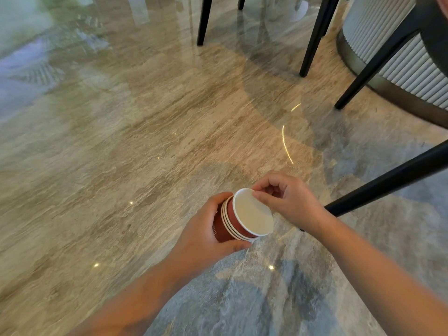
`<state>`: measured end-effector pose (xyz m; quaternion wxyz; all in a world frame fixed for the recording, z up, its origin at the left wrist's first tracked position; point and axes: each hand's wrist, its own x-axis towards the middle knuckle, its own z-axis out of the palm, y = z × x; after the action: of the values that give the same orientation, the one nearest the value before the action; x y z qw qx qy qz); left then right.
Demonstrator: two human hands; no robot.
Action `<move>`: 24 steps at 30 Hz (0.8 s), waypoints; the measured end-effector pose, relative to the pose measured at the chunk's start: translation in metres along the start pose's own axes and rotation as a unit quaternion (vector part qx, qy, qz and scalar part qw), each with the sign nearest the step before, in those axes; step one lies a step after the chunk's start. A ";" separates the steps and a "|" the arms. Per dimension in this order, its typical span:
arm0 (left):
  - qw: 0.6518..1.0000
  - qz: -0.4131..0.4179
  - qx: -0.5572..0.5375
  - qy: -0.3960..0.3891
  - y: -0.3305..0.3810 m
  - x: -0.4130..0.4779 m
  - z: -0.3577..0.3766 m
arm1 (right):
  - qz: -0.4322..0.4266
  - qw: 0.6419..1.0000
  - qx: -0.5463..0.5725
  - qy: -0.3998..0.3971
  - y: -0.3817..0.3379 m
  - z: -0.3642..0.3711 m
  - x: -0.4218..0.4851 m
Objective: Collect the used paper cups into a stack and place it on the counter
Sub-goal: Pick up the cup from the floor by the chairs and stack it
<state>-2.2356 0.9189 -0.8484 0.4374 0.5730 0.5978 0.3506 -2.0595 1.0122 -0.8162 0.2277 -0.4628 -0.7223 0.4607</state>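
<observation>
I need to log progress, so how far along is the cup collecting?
Done: red paper cups are nested into one stack. In hand: the left hand grips the stack, and the right hand pinches its top rim. Left: setting it on the counter, which is not in view.

Red, white-rimmed cups; veined beige-grey floor

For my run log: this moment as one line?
left hand: grips cup stack | right hand: pinches top cup rim | cup stack: tilted, above floor
</observation>
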 end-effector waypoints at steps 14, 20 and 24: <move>0.999 -0.003 -0.039 0.022 -0.007 0.003 0.002 | -0.014 0.997 -0.056 -0.050 0.006 0.006 -0.002; 0.999 -0.004 -0.046 0.011 -0.009 0.004 0.002 | -0.004 0.990 -0.075 -0.118 0.010 0.004 -0.001; 0.999 -0.002 -0.052 0.004 -0.010 0.005 0.001 | -0.010 0.986 -0.081 -0.143 0.012 0.002 -0.001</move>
<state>-2.2380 0.9229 -0.8590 0.4648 0.5469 0.5816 0.3828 -2.0551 1.0125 -0.8275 0.0884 -0.4021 -0.7868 0.4598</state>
